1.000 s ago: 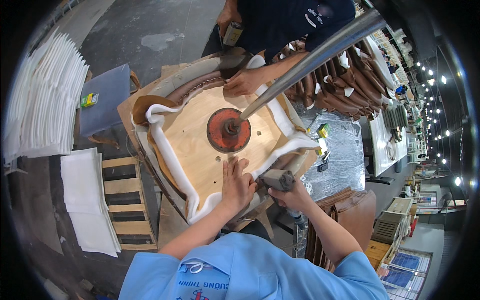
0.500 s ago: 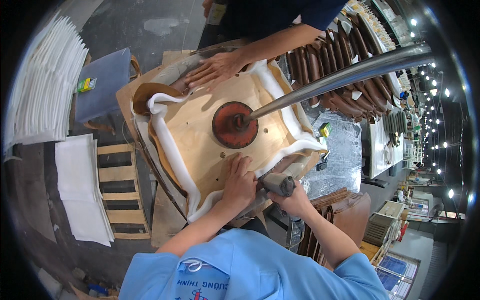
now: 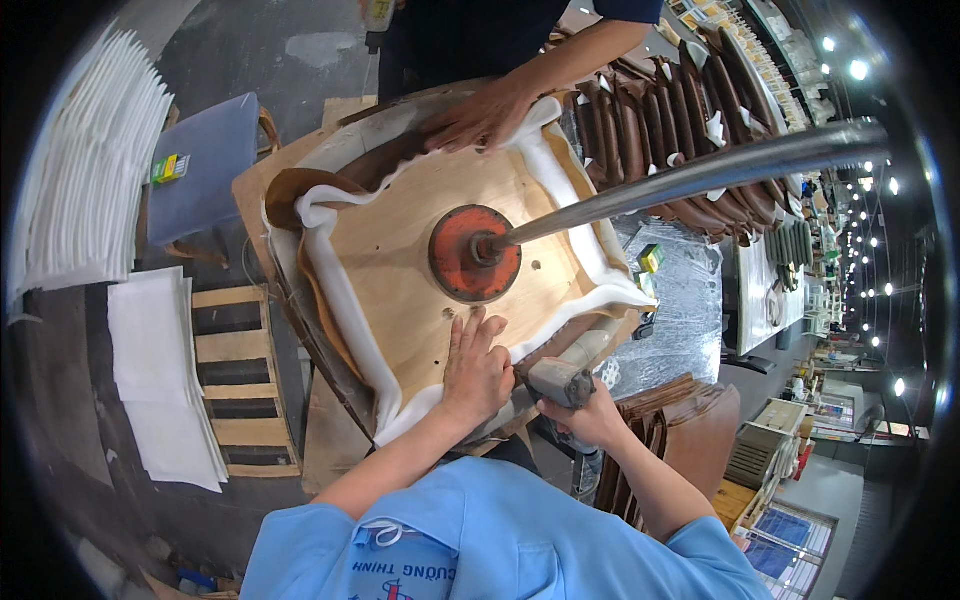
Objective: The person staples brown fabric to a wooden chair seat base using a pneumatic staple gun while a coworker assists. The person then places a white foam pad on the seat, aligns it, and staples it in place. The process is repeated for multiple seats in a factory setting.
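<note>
Grey power tool (image 3: 562, 382) clutched in right grip (image 3: 588, 415) | left grip (image 3: 477, 378) spread on plywood panel (image 3: 385, 265) | co-worker's hand (image 3: 488, 115) slid right along far edge | tool's nose hidden tbh

wooden pallet (image 3: 235, 432), left; green-yellow box (image 3: 170, 168) on blue-grey surface (image 3: 205, 205); lit lamps (image 3: 858, 70)

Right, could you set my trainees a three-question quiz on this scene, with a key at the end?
1. Multiple choice: what does the right hand hold?
a) metal pole
b) gun-shaped tool
c) white padding

2. True or false: the left hand touches the wooden panel.

3. Fill in the colour: the round disc on the panel is ____.

Key: 1 b; 2 true; 3 red.
</note>
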Action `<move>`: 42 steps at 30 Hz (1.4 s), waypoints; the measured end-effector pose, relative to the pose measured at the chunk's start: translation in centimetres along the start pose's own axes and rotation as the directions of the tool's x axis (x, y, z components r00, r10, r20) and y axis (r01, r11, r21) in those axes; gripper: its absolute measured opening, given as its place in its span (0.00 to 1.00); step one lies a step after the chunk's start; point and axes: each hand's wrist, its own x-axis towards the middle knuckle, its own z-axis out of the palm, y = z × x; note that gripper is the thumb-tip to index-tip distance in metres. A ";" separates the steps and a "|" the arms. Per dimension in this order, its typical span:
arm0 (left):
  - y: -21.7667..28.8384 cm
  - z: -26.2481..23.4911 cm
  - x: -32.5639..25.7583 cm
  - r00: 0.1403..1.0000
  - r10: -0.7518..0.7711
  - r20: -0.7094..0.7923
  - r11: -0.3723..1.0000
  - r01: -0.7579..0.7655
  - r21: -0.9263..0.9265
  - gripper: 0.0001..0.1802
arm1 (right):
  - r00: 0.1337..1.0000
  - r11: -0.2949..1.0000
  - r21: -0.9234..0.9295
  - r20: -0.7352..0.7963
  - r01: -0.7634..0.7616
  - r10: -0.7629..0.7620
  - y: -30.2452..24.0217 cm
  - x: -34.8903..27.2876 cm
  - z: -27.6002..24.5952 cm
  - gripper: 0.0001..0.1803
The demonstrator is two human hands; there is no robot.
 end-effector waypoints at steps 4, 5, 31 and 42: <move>0.1 -0.2 -0.1 1.000 -0.001 0.012 1.000 0.001 -0.016 0.07 | 0.999 0.996 -0.079 -0.016 0.034 -0.036 -0.3 0.3 0.7 0.34; 0.0 -0.3 -0.1 1.000 0.003 0.019 1.000 -0.003 -0.021 0.07 | 0.997 0.993 -0.097 -0.033 0.065 -0.069 -0.1 0.5 0.9 0.34; -0.5 -4.5 -0.4 0.986 -0.037 0.164 0.999 0.032 0.030 0.27 | 0.993 0.997 -0.073 -0.111 0.017 -0.025 -0.9 -0.5 3.5 0.34; 0.2 -13.3 -1.3 0.992 -0.119 0.037 0.956 0.125 -0.267 0.12 | 0.830 0.912 -0.066 -0.392 0.405 -0.397 5.4 -2.5 6.5 0.36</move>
